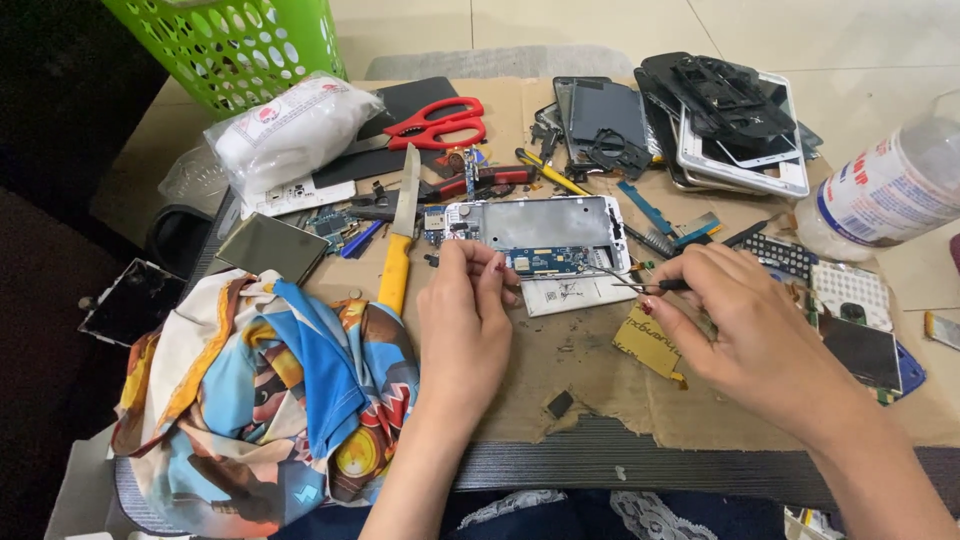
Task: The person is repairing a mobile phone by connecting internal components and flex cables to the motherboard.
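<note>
Right hand [745, 325] fingers pinch thin tweezers [625, 284] at the blue board inside the opened white phone [540, 235] mid-frame, left hand [468, 320] fingertips pressing its lower edge, so I'd say brace firmly and lift gently, knife [400, 235] well clear.

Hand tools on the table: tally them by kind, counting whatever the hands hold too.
Scissors, red handles: 1
Knife, yellow handle: 1
Tweezers, in the right hand: 1
Total: 3
The left hand holds no tool; it rests on the opened white phone.
</note>
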